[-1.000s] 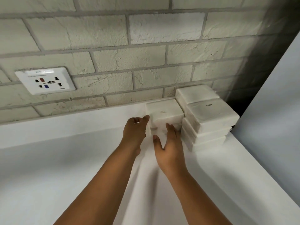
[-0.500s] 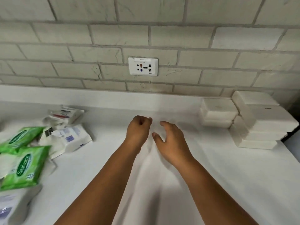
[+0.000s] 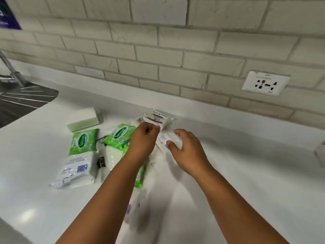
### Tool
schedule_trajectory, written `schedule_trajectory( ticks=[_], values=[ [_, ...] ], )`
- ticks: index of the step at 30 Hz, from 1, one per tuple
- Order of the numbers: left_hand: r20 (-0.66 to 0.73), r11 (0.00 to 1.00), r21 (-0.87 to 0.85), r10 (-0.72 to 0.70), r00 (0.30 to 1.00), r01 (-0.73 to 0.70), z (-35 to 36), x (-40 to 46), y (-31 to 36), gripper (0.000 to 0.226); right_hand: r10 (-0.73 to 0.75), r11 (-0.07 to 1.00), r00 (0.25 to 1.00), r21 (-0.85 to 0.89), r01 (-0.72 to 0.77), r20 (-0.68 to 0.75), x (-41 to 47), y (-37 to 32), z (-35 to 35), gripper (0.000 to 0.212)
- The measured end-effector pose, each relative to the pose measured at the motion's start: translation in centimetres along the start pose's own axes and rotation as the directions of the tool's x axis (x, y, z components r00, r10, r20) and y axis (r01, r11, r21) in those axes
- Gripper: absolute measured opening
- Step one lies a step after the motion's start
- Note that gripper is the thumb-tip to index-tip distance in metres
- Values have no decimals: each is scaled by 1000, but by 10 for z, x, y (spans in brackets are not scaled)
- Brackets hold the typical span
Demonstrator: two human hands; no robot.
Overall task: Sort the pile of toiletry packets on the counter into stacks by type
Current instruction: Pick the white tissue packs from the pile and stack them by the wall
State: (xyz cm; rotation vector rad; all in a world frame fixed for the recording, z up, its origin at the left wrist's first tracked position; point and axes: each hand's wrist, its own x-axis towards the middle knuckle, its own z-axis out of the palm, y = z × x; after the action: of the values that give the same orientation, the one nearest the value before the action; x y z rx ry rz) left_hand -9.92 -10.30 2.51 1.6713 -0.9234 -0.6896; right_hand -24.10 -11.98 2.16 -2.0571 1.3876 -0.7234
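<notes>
The left hand (image 3: 143, 140) is curled into a loose fist over the pile, knuckles up; its fingertips are tucked under and hidden, right at the near corner of a white soap packet (image 3: 158, 119), and whether they pinch that corner or only hover at it cannot be told. The right hand (image 3: 186, 152) is spread and relaxed, thumb and forefinger apart, above a white packet with blue print (image 3: 165, 139) that is blurred and partly covered by the hand, so contact is unclear. Just left of the left fist lies a green wipes packet (image 3: 119, 135), its lower part hidden under the left forearm; more green shows at the forearm's far edge, too covered to identify. Further left is a second green wipes packet (image 3: 83, 141), and nearer than it a white pouch with a purple patch (image 3: 75, 169). A small black clip (image 3: 101, 162) lies between that pouch and the forearm. Beyond the green packets is a pale box (image 3: 83, 121) lying flat on the white counter (image 3: 246, 173). Below the wrists the picture smears and nothing there can be read. Far left, a metal sink (image 3: 21, 97) is cut off by the frame; far right on the brick wall is a power socket (image 3: 265, 83).
</notes>
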Motion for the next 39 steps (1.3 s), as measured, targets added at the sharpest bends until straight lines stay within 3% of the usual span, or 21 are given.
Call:
schedule_trajectory(
  ticks=[8,16,22,25,30,39],
  values=[
    [-153,998,21,-54,987,58,-138,85,-51,17,-12,995,995,104,2,97,50,-83,102,45],
    [-397,984,-60,-180,900,170,-242,153,-102,11,-14,984,982,175,-19,189,114,-140,190,40],
    [-419,949,-53,-304,856,311,-256,186,-135,43,-5,979,959,195,-52,282,160,-166,250,33],
    [-376,932,-25,-345,860,362,-253,197,-141,53,23,984,957,161,-72,289,177,-170,271,49],
    [-337,928,-18,-355,872,371,-248,207,-148,47,73,980,953,156,-124,296,194,-169,292,46],
    [-324,964,-36,-261,909,264,-234,186,-117,43,69,922,997,379,-80,43,162,-163,255,23]
  ],
)
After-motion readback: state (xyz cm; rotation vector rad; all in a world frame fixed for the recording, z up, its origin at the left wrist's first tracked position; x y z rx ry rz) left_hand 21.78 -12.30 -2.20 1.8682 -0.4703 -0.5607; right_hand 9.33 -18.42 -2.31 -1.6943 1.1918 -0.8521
